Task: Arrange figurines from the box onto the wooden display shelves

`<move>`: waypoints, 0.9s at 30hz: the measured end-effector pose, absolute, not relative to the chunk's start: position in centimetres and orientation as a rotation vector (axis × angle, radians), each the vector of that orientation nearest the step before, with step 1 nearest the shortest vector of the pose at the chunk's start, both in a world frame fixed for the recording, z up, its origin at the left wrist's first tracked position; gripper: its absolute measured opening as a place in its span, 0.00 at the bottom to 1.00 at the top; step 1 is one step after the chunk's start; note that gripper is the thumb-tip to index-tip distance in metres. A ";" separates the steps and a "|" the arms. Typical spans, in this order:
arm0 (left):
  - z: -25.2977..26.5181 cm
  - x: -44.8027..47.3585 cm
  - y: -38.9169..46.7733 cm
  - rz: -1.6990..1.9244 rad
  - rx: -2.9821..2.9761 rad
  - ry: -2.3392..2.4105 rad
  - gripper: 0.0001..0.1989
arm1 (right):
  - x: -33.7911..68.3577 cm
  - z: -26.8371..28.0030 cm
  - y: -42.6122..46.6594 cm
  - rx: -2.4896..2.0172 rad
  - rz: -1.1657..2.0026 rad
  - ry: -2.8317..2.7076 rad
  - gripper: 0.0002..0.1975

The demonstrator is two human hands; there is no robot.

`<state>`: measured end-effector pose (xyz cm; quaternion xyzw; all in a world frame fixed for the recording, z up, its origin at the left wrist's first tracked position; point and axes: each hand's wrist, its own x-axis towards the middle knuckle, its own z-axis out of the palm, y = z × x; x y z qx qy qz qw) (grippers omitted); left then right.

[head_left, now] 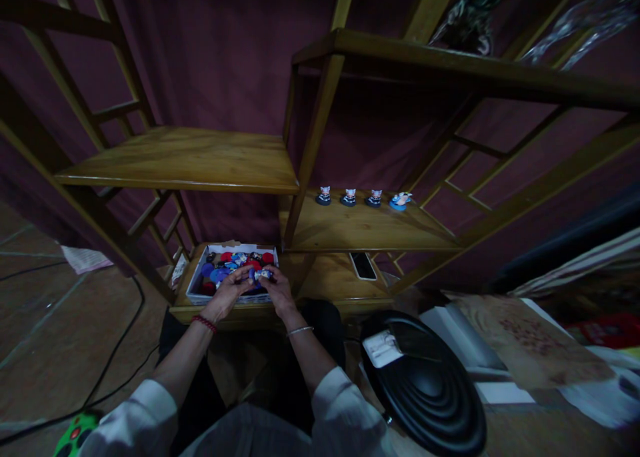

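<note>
Both my hands hold a small blue-and-white figurine (261,276) between the fingertips, just over the front of a white box (192,290). My left hand (234,289) grips its left side and wears a red bead bracelet. On its right side, my right hand (279,290) pinches it, a thin silver bangle on the wrist. Inside the box lie several mixed figurines and round pieces in red, blue and purple, partly hidden by my hands. On the shelf to the right, several figurines (350,197) stand in a row; the rightmost one (400,201) has a light blue base.
A wooden shelf unit (190,157) surrounds the work spot, one board above the box. A phone (363,266) lies on the lower board. Right of my knees is a round black ribbed object (430,383), beside papers and cardboard (530,340). Black cables (120,350) run across the floor at left.
</note>
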<state>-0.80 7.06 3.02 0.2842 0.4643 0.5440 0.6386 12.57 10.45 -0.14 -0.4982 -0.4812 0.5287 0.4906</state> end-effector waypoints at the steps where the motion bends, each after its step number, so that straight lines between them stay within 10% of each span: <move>1: 3.1 -0.8 7.0 1.240 0.644 1.061 0.23 | 12.6 0.0 10.4 -1.206 1.288 -1.165 0.16; 27: 2.7 -0.7 7.0 1.238 0.621 1.075 0.21 | 13.4 1.2 10.0 -1.223 1.173 -1.444 0.12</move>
